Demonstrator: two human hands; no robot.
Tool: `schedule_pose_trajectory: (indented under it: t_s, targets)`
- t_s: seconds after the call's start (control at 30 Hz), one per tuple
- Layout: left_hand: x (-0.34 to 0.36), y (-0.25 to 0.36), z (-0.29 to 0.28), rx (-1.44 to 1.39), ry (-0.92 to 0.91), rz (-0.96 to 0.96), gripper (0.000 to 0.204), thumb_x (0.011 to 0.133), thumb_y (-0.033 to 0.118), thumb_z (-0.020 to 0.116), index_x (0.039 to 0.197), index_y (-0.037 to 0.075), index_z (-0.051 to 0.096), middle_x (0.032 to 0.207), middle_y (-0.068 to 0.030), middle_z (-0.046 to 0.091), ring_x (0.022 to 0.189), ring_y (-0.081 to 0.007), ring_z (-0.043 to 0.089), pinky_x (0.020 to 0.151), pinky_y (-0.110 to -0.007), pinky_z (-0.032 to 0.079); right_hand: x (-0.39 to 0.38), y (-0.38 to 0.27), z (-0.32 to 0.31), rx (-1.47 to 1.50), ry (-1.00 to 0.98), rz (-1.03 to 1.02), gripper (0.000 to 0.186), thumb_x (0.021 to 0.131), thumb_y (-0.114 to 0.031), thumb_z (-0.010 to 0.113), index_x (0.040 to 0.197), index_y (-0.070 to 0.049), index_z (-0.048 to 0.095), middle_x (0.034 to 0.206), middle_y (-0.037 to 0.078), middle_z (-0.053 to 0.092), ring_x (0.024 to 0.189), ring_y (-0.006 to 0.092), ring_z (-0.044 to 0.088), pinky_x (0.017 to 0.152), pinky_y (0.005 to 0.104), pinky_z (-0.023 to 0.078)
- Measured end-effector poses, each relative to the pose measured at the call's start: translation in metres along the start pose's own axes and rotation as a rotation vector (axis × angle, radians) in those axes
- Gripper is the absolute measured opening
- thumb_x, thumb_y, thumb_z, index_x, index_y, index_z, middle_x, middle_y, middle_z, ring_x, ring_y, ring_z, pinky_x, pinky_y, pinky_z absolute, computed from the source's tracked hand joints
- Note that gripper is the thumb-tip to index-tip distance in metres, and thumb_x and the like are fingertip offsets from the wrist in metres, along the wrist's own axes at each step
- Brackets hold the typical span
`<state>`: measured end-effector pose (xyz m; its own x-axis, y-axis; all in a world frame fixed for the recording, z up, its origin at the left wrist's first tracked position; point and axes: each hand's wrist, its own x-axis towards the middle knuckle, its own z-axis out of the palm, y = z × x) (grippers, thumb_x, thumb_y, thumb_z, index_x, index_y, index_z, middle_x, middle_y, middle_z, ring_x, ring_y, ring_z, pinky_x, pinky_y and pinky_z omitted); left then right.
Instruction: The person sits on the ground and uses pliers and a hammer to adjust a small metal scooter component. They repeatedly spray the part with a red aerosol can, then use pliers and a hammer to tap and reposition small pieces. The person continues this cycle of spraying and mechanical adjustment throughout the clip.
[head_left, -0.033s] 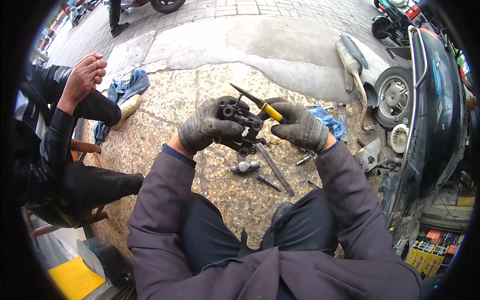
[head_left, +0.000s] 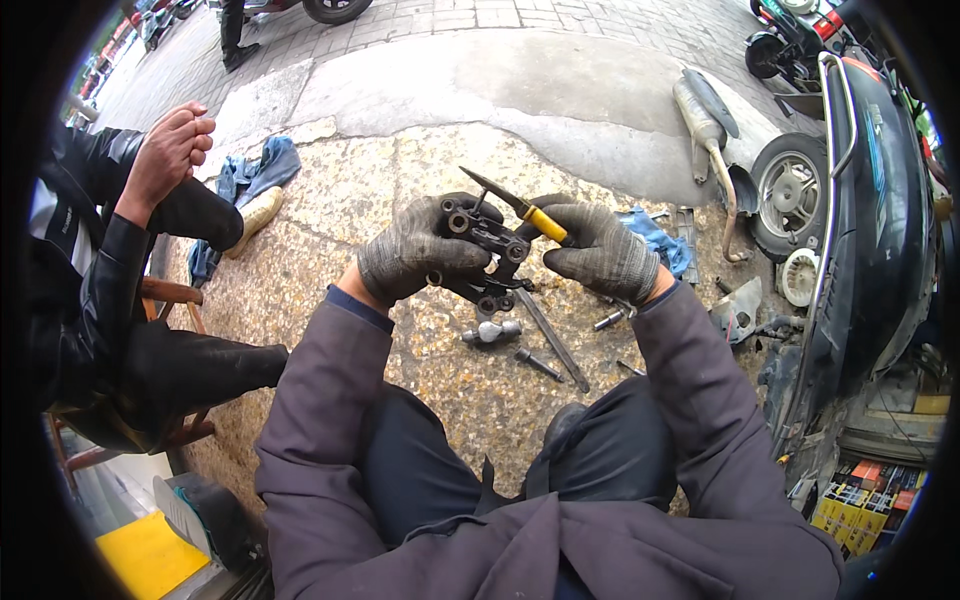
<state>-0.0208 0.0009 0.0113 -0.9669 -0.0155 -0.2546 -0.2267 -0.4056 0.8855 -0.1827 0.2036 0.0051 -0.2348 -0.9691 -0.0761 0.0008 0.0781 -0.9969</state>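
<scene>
My left hand (head_left: 420,252), in a grey knit glove, is closed around a dark metal bracket (head_left: 488,238) with several round bushing holes. The bracket is held tilted above the ground, in front of my knees. My right hand (head_left: 598,248), gloved alike, grips the yellow handle of a knife (head_left: 546,224). Its dark pointed blade slants up to the left, over the bracket's top edge. Whether blade and bracket touch, I cannot tell. Below the hands lie a hammer (head_left: 492,332), a long metal bar (head_left: 555,342) and a short dark socket-like rod (head_left: 540,365).
At left sits a person whose hand (head_left: 168,160) is raised, legs beside my left arm. To the right stand a scooter body (head_left: 850,230), a wheel (head_left: 788,195) and an exhaust muffler (head_left: 700,112). A blue cloth (head_left: 655,240) lies beyond my right wrist.
</scene>
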Motion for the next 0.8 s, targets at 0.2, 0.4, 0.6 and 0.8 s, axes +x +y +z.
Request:
schedule_pose_trajectory:
  t_s: [0.2,0.4,0.6,0.8]
  targets:
    - [0.001,-0.01,-0.012,-0.148,-0.16,0.004,0.072,0.066,0.012,0.083,0.13,-0.006,0.055,0.12,-0.0178,0.068,0.108,-0.0259,0.068,0.097,-0.038,0.055,0.005,0.004,-0.001,-0.253,-0.029,-0.145,0.039,0.078,0.002,0.065,0.117,0.001,0.066,0.113,0.012,0.061,0.103,0.0217,0.061,0.093,0.0332,0.05]
    - [0.003,-0.013,-0.018,-0.149,-0.202,-0.008,0.075,0.066,0.015,0.085,0.131,-0.008,0.054,0.122,-0.0188,0.067,0.111,-0.0293,0.067,0.1,-0.04,0.054,0.004,0.01,0.005,-0.204,-0.002,-0.155,0.034,0.081,0.001,0.066,0.114,0.002,0.066,0.113,0.011,0.06,0.103,0.0193,0.061,0.091,0.0326,0.05]
    - [0.002,-0.013,-0.017,-0.142,-0.196,-0.008,0.078,0.063,0.017,0.087,0.13,-0.007,0.055,0.121,-0.0181,0.068,0.107,-0.0271,0.068,0.099,-0.039,0.054,0.005,0.01,0.01,-0.285,0.012,-0.221,0.021,0.088,-0.004,0.066,0.108,0.001,0.066,0.102,0.01,0.063,0.093,0.0158,0.061,0.082,0.0303,0.051]
    - [-0.002,-0.004,-0.01,-0.075,-0.152,-0.01,0.063,0.067,0.009,0.08,0.125,-0.004,0.057,0.11,-0.0125,0.07,0.097,-0.0205,0.069,0.09,-0.033,0.056,-0.001,0.002,0.014,-0.452,0.047,-0.097,0.016,0.091,-0.008,0.065,0.105,-0.001,0.067,0.083,0.013,0.066,0.077,0.0169,0.062,0.071,0.0341,0.051]
